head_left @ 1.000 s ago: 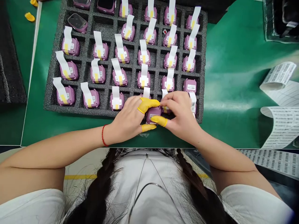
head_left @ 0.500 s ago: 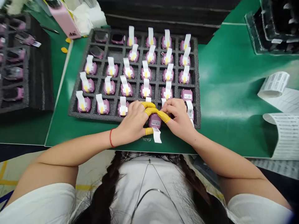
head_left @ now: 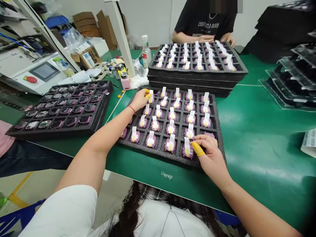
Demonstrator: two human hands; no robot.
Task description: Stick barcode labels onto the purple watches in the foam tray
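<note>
A dark foam tray (head_left: 160, 152) holds rows of purple watches, mostly face down, with white strips fixed by yellow tape. My left hand (head_left: 139, 100) reaches to the far left compartments. Its yellow-cotted fingers close on a watch (head_left: 151, 97) with an upright white strip; the fingers partly cover it. Over the near right corner, my right hand (head_left: 211, 156) is curled with thumb and fingers drawn together. It lies beside a front-row watch (head_left: 188, 152), and what the fingertips hold is hidden. Behind that hand, another watch (head_left: 209, 134) shows only in part.
Stacked trays (head_left: 197, 77) of watches stand beyond, where a person in a black shirt (head_left: 207, 23) works. At left is another watch tray (head_left: 46, 132). A pink bottle (head_left: 125, 82) stands behind my tray; clear trays (head_left: 283, 89) are stacked at right. A plastic scrap (head_left: 167, 175) lies in front.
The view has lifted and turned. My hands have parted from the watch they worked on together near the front edge. My left hand has moved to the tray's far left; my right stays near right.
</note>
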